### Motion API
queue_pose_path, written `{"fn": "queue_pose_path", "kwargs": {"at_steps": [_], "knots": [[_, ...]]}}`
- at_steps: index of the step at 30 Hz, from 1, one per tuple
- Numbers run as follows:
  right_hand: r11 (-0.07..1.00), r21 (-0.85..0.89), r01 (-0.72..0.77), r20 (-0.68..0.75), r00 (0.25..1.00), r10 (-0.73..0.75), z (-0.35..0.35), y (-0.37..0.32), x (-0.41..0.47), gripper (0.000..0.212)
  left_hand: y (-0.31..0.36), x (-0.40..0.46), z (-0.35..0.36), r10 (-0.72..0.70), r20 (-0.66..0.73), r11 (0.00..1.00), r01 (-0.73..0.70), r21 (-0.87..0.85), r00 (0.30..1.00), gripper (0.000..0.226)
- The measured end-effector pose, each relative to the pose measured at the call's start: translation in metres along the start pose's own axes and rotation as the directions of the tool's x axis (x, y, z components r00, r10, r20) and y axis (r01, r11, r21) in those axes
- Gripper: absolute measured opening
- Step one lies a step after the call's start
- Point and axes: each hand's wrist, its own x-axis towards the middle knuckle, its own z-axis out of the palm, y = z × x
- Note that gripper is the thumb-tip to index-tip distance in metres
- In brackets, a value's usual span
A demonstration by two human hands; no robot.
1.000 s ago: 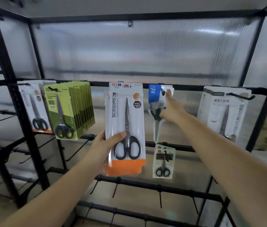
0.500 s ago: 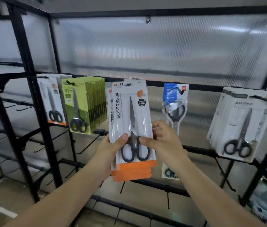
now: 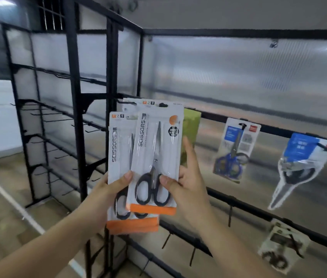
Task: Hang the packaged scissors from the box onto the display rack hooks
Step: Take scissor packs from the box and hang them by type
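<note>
1. Centre left of the frame: the left hand (image 3: 116,187) grips a small stack of white-and-orange carded scissors packs (image 3: 119,167), thumb across the front card. Half a second ago the stack sat squarely before the rack; the view has since swung left.
2. Centre: the right hand (image 3: 186,183) now pinches the front white-and-orange scissors pack (image 3: 156,157) at its black handles, forefinger extended, and has fanned it off the stack. Judged from this, one pack is being separated for hanging.
3. Right half: a blue-handled scissors pack (image 3: 235,149) and a blue-topped clear scissors pouch (image 3: 301,167) hang on the black metal display rack (image 3: 238,199).
4. No box appears in frame, so its contents cannot be told.
</note>
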Motion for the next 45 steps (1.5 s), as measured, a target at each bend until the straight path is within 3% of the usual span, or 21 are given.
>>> {"fn": "queue_pose_path", "kwargs": {"at_steps": [3, 9, 15, 18, 25, 31, 34, 36, 38, 40, 44, 45], "knots": [[1.000, 0.024, -0.001, 0.023, 1.000, 0.001, 0.045, 0.004, 0.029, 0.089, 0.024, 0.013, -0.043, 0.018, -0.043, 0.999, -0.016, 0.040, 0.999, 0.025], [0.997, 0.061, 0.039, -0.126, 0.992, -0.031, 0.102, 0.023, 0.082, 0.085, 0.061, 0.048, -0.132, 0.014, -0.121, 0.997, -0.005, 0.072, 0.993, 0.042], [0.983, -0.180, -0.027, -0.199, 0.980, -0.010, 0.134, 0.045, 0.108, 0.083, 0.071, 0.080, -0.188, -0.005, -0.099, 0.999, 0.010, 0.054, 0.995, 0.035], [0.945, -0.315, -0.091, -0.252, 0.968, 0.009, 0.142, 0.053, 0.106, 0.078, 0.072, 0.094, -0.196, -0.018, -0.068, 0.999, 0.021, 0.040, 0.998, 0.026], [0.883, -0.413, -0.222, -0.342, 0.937, 0.075, 0.141, 0.056, 0.135, 0.074, 0.080, 0.113, -0.184, -0.036, -0.017, 0.999, 0.037, 0.029, 0.999, 0.034], [0.706, -0.622, -0.338, -0.310, 0.935, 0.174, 0.140, 0.047, 0.147, 0.076, 0.082, 0.118, -0.170, -0.096, 0.019, 0.995, 0.096, 0.009, 0.995, 0.032], [0.800, -0.573, -0.177, -0.306, 0.952, -0.009, 0.151, 0.041, 0.133, 0.057, 0.081, 0.119, -0.163, -0.094, 0.070, 0.995, 0.093, 0.017, 0.993, 0.040], [0.895, -0.437, -0.090, -0.194, 0.981, 0.004, 0.165, 0.034, 0.123, 0.052, 0.079, 0.119, -0.158, -0.092, 0.109, 0.996, 0.092, 0.002, 0.990, 0.041], [0.923, -0.383, -0.046, -0.113, 0.994, 0.003, 0.176, 0.032, 0.116, 0.047, 0.077, 0.120, -0.153, -0.099, 0.148, 0.994, 0.104, -0.024, 0.984, 0.043], [0.911, -0.413, -0.017, -0.144, 0.988, -0.047, 0.180, 0.035, 0.115, 0.055, 0.077, 0.119, -0.151, -0.106, 0.194, 0.993, 0.115, -0.037, 0.975, 0.049], [0.939, -0.344, 0.004, -0.216, 0.973, -0.084, 0.178, 0.036, 0.114, 0.059, 0.081, 0.118, -0.155, -0.148, 0.283, 0.987, 0.159, -0.017, 0.948, 0.093], [0.946, -0.325, 0.017, -0.235, 0.967, -0.098, 0.177, 0.036, 0.113, 0.064, 0.081, 0.118, -0.157, -0.157, 0.278, 0.986, 0.168, -0.016, 0.948, 0.092]]}}
